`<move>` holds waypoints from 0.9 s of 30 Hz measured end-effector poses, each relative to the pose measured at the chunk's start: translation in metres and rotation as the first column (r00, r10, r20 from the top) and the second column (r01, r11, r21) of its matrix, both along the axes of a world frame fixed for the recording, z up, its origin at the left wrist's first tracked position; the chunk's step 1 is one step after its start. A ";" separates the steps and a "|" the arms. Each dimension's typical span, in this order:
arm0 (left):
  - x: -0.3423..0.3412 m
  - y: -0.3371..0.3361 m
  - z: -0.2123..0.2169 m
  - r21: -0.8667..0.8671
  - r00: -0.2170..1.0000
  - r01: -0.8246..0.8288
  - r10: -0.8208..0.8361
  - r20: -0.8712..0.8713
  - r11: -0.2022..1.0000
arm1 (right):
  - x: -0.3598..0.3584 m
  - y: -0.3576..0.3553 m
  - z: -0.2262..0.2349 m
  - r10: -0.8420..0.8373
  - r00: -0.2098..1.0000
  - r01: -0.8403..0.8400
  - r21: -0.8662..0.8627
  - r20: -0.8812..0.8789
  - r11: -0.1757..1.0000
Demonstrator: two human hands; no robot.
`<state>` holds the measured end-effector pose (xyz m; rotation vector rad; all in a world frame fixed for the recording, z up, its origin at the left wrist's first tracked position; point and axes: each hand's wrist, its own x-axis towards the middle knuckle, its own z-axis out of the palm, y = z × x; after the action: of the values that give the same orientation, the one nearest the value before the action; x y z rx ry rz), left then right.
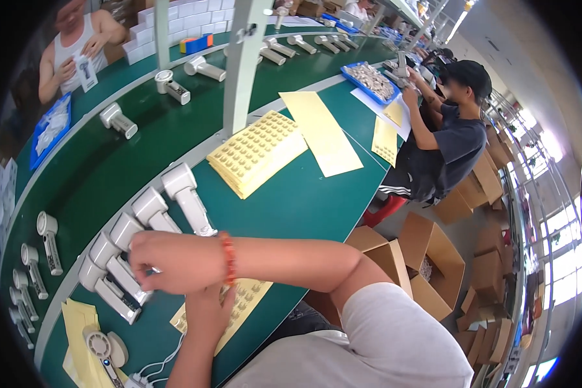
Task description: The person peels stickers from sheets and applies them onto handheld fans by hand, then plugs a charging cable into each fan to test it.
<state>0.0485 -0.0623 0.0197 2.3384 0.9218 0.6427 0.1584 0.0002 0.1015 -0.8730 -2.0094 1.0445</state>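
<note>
Five grey devices [124,231] lay in row; right hand [165,257] curled nearby, left hand [205,313] over one yellow sheet [246,301]; holds unclear.

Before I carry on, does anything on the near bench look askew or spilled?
No spill shows. The yellow sheets at lower left lie skewed and unevenly overlapped, untidier than the dotted yellow stack.

Counted five white handheld devices [191,202] along green table's [249,216] belt-side edge; one fan [99,344] near lower-left corner. Logged one stack of yellow sheets [258,152], one long plain sheet [323,136]. Toward belt's [84,187] outer edge, counted probably four grey-white units [49,242], small and crowded in view.
</note>
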 end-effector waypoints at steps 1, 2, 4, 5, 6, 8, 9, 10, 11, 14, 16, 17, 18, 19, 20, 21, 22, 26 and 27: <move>-0.004 -0.001 0.000 -0.059 1.000 0.001 -0.002 -0.013 0.998 | -0.022 0.008 0.002 0.044 0.999 -0.044 0.023 0.005 0.999; -0.012 0.001 -0.001 -0.114 0.999 -0.018 0.015 -0.033 0.993 | -0.043 0.016 0.004 0.118 0.993 -0.117 -0.017 0.026 0.993; -0.011 0.006 -0.011 -0.175 0.997 0.074 -0.071 0.022 0.982 | -0.076 0.031 -0.013 0.158 0.987 -0.157 -0.021 0.038 0.987; -0.009 0.006 -0.010 -0.188 0.992 0.123 -0.113 0.065 0.974 | -0.085 0.035 -0.018 0.121 0.993 -0.121 0.013 0.000 0.993; -0.003 0.004 -0.029 -0.107 0.978 0.141 -0.122 0.169 0.984 | -0.086 0.037 -0.023 0.092 0.993 -0.087 -0.060 0.072 0.994; -0.006 0.002 -0.023 -0.362 0.955 0.203 -0.102 0.280 0.910 | -0.094 0.038 -0.021 0.118 0.988 -0.107 -0.111 0.098 0.988; -0.012 0.001 -0.026 -0.328 0.965 0.146 -0.061 0.254 0.933 | -0.105 0.040 -0.026 0.165 0.977 -0.156 -0.074 0.134 0.985; -0.015 0.000 -0.027 -0.259 0.958 0.124 -0.048 0.283 0.958 | -0.113 0.036 -0.023 0.197 0.972 -0.184 -0.108 0.125 0.977; -0.014 -0.001 -0.027 -0.348 0.957 0.136 -0.032 0.290 0.928 | -0.118 0.035 -0.020 0.211 0.964 -0.181 -0.180 0.161 0.967; -0.022 0.003 -0.018 -0.455 0.941 0.191 -0.030 0.338 0.870 | -0.129 0.036 -0.021 0.213 0.950 -0.145 -0.284 0.227 0.948; -0.025 0.001 -0.017 -0.391 0.929 0.168 -0.013 0.369 0.905 | -0.129 0.035 -0.029 0.204 0.949 -0.138 -0.269 0.239 0.953; -0.026 0.000 -0.018 -0.324 0.921 0.148 -0.011 0.388 0.935 | -0.129 0.036 -0.031 0.181 0.954 -0.121 -0.247 0.240 0.961; -0.026 0.001 -0.020 -0.325 0.918 0.149 -0.009 0.396 0.934 | -0.129 0.037 -0.031 0.184 0.951 -0.120 -0.251 0.247 0.961; -0.025 0.002 -0.023 -0.360 0.929 0.154 -0.011 0.370 0.920 | -0.128 0.038 -0.029 0.167 0.949 -0.095 -0.262 0.268 0.960; -0.024 0.001 -0.024 -0.397 0.939 0.162 -0.017 0.343 0.903 | -0.126 0.037 -0.028 0.149 0.946 -0.066 -0.275 0.289 0.959; -0.024 0.000 -0.024 -0.400 0.937 0.167 -0.019 0.348 0.901 | -0.126 0.036 -0.028 0.147 0.944 -0.062 -0.280 0.294 0.958; -0.024 -0.002 -0.025 -0.371 0.949 0.157 -0.036 0.314 0.915 | -0.126 0.035 -0.027 0.151 0.944 -0.067 -0.277 0.294 0.958; -0.028 0.002 -0.009 -0.391 0.923 0.138 0.024 0.383 0.910 | -0.121 0.033 -0.031 0.112 0.940 -0.042 -0.219 0.322 0.975; -0.026 0.000 -0.011 -0.300 0.932 0.093 0.023 0.362 0.950 | -0.122 0.034 -0.031 0.117 0.941 -0.046 -0.220 0.318 0.974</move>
<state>0.0222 -0.0619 0.0082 1.8691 0.7467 0.8150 0.0362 0.0344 0.0709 -1.1479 -2.2552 1.2415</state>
